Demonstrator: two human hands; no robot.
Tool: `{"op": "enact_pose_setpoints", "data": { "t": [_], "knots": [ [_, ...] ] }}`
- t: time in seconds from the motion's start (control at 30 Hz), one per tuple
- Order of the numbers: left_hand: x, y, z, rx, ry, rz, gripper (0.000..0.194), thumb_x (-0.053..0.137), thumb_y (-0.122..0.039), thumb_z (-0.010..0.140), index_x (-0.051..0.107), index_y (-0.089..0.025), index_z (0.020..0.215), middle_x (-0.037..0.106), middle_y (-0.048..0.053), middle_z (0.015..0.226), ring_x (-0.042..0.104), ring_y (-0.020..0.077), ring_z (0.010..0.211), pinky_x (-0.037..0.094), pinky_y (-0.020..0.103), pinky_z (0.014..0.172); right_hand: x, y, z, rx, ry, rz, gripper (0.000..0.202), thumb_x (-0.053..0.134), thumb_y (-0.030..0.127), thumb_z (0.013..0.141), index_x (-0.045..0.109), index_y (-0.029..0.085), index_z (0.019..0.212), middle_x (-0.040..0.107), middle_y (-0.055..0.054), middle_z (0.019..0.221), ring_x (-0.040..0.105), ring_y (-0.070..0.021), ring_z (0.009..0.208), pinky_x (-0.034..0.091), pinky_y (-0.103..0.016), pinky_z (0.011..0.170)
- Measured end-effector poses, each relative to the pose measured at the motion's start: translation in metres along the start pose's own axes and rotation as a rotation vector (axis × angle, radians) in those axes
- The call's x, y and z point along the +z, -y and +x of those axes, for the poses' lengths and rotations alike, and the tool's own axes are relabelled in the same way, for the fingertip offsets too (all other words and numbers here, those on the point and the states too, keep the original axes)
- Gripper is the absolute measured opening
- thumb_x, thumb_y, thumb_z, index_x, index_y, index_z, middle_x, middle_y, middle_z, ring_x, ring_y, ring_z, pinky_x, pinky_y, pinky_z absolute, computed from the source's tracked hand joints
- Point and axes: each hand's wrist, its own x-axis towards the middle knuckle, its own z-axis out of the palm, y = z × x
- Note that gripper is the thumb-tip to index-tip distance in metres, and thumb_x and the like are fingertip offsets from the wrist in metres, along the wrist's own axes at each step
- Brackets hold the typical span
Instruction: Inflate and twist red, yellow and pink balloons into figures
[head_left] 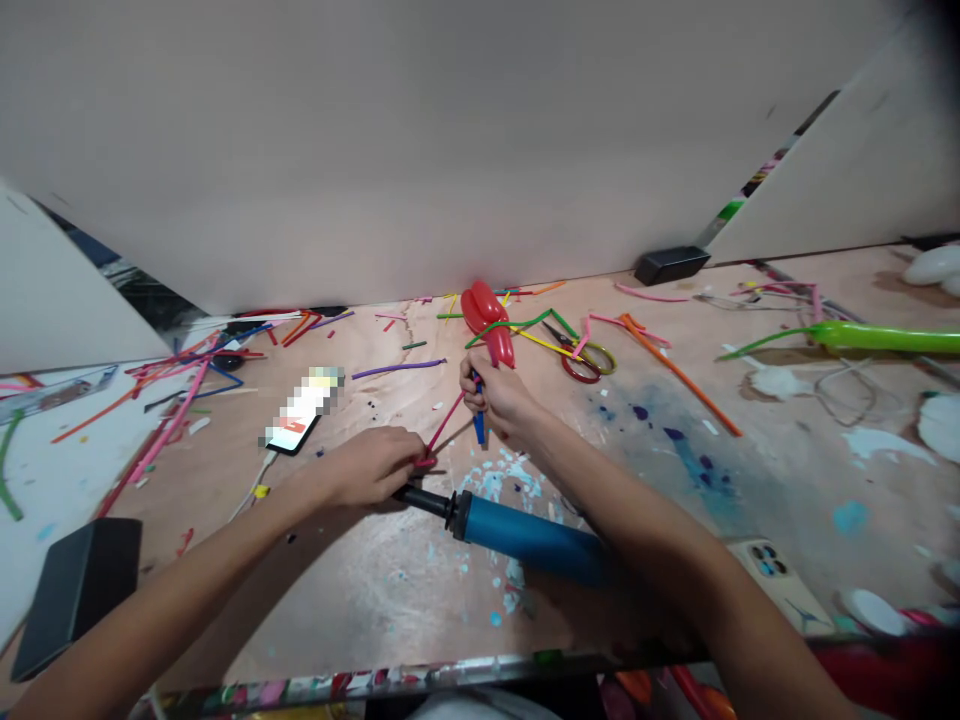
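My left hand (379, 465) is closed over the black end of a blue balloon pump (525, 532), which slants rightward beneath my right forearm. By its fingertips is an end of a thin pink modelling balloon (445, 425), uninflated and pulled straight towards my right hand. Higher and to the right, my right hand (499, 400) is closed, with a flat blue balloon (480, 430) hanging out below its fingers. Just beyond it lies an inflated red balloon (491, 318), twisted into lobes. My fingers hide how the pink balloon is held and the pump's tip.
Scissors (581, 358) lie to the right of the red balloon. A lit phone (298, 420) with a cable is on the left, another phone (780, 580) at right. Black blocks (671, 264) prop white panels (450, 150). An orange balloon (682, 375) and an inflated green balloon (885, 337) lie rightward.
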Motion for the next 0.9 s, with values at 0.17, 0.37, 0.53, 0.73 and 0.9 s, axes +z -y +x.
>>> {"op": "enact_pose_setpoints", "data": {
  "t": [0.17, 0.37, 0.53, 0.73, 0.9],
  "knots": [
    [0.005, 0.005, -0.008, -0.017, 0.011, -0.073, 0.024, 0.036, -0.03, 0.096, 0.057, -0.019, 0.099, 0.065, 0.008, 0.099, 0.059, 0.0213, 0.092, 0.043, 0.031, 0.082, 0.002, 0.004, -0.004, -0.038, 0.052, -0.054, 0.037, 0.062, 0.049, 0.082, 0.043, 0.019, 0.069, 0.033, 0.009, 0.051, 0.02, -0.0028, 0.038, 0.012, -0.016, 0.038],
    [0.005, 0.004, -0.01, -0.022, -0.013, -0.159, 0.026, 0.042, -0.035, 0.095, 0.061, -0.018, 0.095, 0.067, 0.008, 0.098, 0.061, 0.0206, 0.089, 0.044, 0.03, 0.082, 0.003, 0.004, -0.005, 0.011, 0.068, -0.05, 0.039, 0.063, 0.051, 0.081, 0.045, 0.019, 0.069, 0.033, 0.01, 0.051, 0.018, -0.0019, 0.037, 0.01, -0.017, 0.037],
    [-0.006, 0.023, -0.022, -0.13, -0.16, -0.415, 0.04, 0.037, -0.048, 0.097, 0.063, -0.019, 0.107, 0.068, 0.007, 0.109, 0.062, 0.0209, 0.097, 0.045, 0.03, 0.087, -0.009, -0.003, 0.003, -0.047, 0.033, -0.105, 0.042, 0.063, 0.056, 0.078, 0.051, 0.018, 0.067, 0.051, 0.004, 0.065, 0.035, -0.0037, 0.042, 0.026, -0.019, 0.039],
    [-0.029, 0.115, -0.066, -0.479, -0.487, -0.265, 0.047, 0.038, -0.051, 0.095, 0.062, -0.013, 0.108, 0.067, 0.008, 0.109, 0.06, 0.0203, 0.101, 0.045, 0.03, 0.092, -0.017, -0.012, 0.011, -0.137, 0.037, -0.076, 0.034, 0.073, 0.047, 0.071, 0.056, 0.017, 0.07, 0.059, 0.0, 0.07, 0.053, -0.0091, 0.06, 0.043, -0.021, 0.054],
    [-0.036, 0.204, -0.126, -0.975, -0.658, 0.036, 0.05, 0.042, -0.033, 0.092, 0.046, -0.005, 0.132, 0.059, 0.014, 0.128, 0.057, 0.0212, 0.102, 0.044, 0.032, 0.089, -0.015, -0.012, 0.008, 0.029, 0.009, -0.05, 0.03, 0.072, 0.041, 0.074, 0.052, 0.019, 0.079, 0.025, 0.014, 0.045, 0.016, -0.0031, 0.037, 0.02, -0.017, 0.037]
  ]
}}
